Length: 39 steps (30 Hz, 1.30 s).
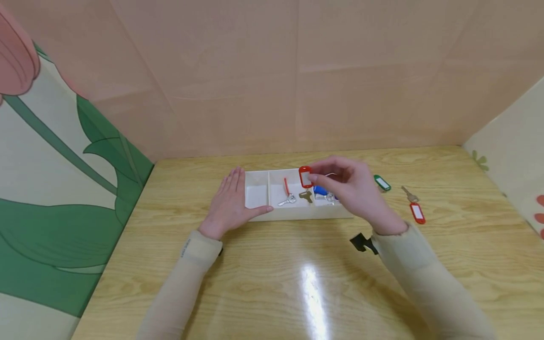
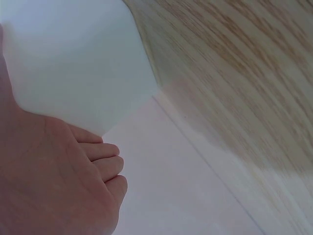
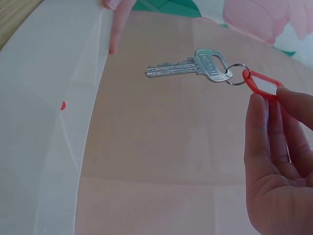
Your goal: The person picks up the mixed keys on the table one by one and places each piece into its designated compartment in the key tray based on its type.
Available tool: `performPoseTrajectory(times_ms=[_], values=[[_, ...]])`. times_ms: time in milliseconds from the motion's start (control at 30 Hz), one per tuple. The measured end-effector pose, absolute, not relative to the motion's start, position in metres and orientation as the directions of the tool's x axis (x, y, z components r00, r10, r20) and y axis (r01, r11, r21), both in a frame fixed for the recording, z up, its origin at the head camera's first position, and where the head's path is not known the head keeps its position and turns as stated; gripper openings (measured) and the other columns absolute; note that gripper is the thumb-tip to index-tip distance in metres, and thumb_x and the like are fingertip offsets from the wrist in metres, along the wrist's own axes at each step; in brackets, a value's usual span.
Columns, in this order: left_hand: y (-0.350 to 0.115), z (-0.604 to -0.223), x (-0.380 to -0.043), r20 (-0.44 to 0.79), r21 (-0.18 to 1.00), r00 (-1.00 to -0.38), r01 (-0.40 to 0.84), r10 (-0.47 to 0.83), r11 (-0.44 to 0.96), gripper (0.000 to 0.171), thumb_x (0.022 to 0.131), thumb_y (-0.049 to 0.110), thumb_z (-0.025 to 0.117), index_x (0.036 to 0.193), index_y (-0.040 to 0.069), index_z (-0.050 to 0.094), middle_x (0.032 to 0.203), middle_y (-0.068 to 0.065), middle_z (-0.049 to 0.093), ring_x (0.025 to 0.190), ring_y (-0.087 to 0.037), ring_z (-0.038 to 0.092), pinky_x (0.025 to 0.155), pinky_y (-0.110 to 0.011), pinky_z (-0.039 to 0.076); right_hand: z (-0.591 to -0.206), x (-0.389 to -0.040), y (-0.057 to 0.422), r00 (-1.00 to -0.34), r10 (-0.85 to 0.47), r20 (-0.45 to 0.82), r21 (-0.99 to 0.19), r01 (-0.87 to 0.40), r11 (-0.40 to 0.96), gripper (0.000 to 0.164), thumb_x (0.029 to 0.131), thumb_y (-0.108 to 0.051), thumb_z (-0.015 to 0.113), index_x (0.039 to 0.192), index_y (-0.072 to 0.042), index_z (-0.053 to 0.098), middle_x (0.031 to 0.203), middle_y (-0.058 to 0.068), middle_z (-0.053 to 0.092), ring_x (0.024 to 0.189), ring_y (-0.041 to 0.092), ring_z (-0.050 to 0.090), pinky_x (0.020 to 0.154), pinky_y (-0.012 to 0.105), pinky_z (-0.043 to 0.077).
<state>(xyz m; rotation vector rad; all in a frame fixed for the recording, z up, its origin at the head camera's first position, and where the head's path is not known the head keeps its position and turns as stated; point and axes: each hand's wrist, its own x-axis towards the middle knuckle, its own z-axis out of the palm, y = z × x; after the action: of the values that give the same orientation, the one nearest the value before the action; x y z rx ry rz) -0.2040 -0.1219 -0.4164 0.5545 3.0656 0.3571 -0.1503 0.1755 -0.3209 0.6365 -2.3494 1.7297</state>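
My right hand (image 1: 350, 189) pinches a red key tag (image 1: 305, 177) between thumb and fingers, above the white divided box (image 1: 297, 215). A key (image 3: 210, 66) hangs from the tag by a metal ring (image 3: 238, 74). In the head view this key overlaps the middle compartment, where another key (image 1: 290, 199) with a red tag (image 1: 286, 185) lies. Keys with a blue tag (image 1: 320, 190) lie in the right compartment, partly hidden by my right hand. My left hand (image 1: 229, 203) rests against the box's left end, fingers straight and thumb along the front rim.
Right of the box on the wooden table (image 1: 263, 274) lie a green key tag (image 1: 382, 182) and a key (image 1: 410, 193) with a red tag (image 1: 417, 213). A pinkish cloth wall (image 1: 297, 94) stands behind, with patterned panels at both sides.
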Motion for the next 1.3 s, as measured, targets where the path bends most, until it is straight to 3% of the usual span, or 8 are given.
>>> performPoseTrajectory(times_ms=[233,533,1300], values=[[-0.122,-0.416,-0.204,0.034,0.225,-0.937,0.345,0.347,0.911,0.135,0.077,0.094,0.044,0.161,-0.004,0.004,0.168,-0.019,0.004,0.155,-0.028,0.003,0.124,-0.038,0.002,-0.317,-0.155,0.173,-0.911,-0.219,0.349,-0.88,-0.399,0.256,0.019,0.094,-0.01,0.075,0.113,-0.004,0.075,0.107,0.008,0.074,0.088,0.021,0.073,0.08,0.029,0.06],[-0.122,-0.417,-0.204,0.037,0.225,-0.938,0.345,0.346,0.911,0.135,0.077,0.094,0.043,0.161,-0.003,0.003,0.169,-0.018,0.004,0.155,-0.028,0.004,0.124,-0.037,0.002,-0.319,-0.167,0.172,-0.906,-0.207,0.369,-0.878,-0.413,0.243,0.019,0.093,-0.01,0.076,0.111,-0.003,0.074,0.104,0.009,0.074,0.089,0.026,0.073,0.08,0.028,0.06],[-0.122,-0.417,-0.205,0.025,0.208,-0.94,0.337,0.339,0.918,0.136,0.076,0.095,0.042,0.161,-0.003,0.003,0.169,-0.018,0.005,0.155,-0.028,0.003,0.124,-0.038,0.003,-0.346,-0.187,0.172,-0.947,-0.183,0.263,-0.9,-0.309,0.308,0.024,0.095,-0.018,0.075,0.116,-0.006,0.073,0.107,0.008,0.073,0.091,0.022,0.072,0.083,0.028,0.059]])
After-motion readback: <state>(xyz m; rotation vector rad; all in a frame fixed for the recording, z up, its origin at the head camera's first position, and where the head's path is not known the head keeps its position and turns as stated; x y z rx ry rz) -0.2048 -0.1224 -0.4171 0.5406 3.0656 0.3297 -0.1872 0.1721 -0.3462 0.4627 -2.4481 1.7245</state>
